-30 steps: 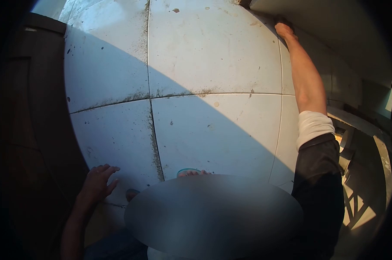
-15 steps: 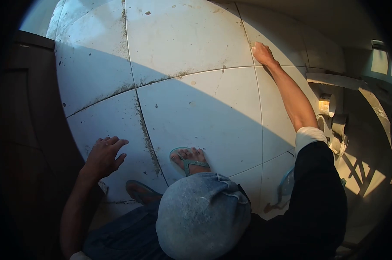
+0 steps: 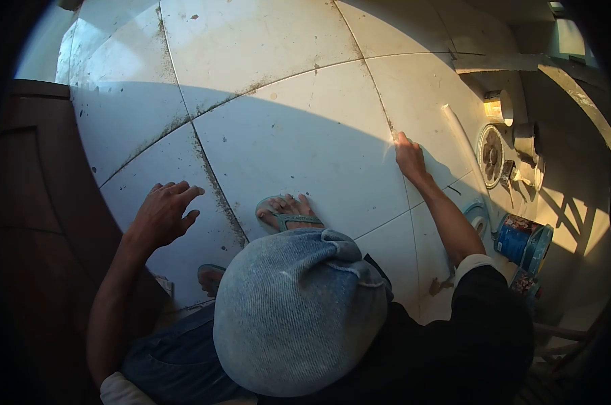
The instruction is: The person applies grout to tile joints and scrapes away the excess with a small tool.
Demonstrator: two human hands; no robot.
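Note:
My right hand [image 3: 410, 156] is closed, its fingertips down at the joint between two white floor tiles [image 3: 292, 135]. Whatever it pinches, if anything, is too small to make out. Above the fingertips this joint [image 3: 373, 84] looks dark with dirt; below them it is thinner and cleaner. My left hand [image 3: 165, 214] holds nothing, its fingers apart, at the left beside another dirty joint [image 3: 207, 172]. Between the hands are my denim-covered knee [image 3: 299, 310] and a foot in a green flip-flop [image 3: 288, 212].
Dark wooden panelling [image 3: 29, 182] stands along the left. At the right are a pale pipe [image 3: 464, 145], a round ornate grate [image 3: 491, 155], a blue paint can [image 3: 521, 239], several other cans and a wooden plank [image 3: 501, 63].
My right hand has drawn back toward me along the tile joint, fingers still closed. The view has shifted, showing more of the cans at the right. My left hand stays open.

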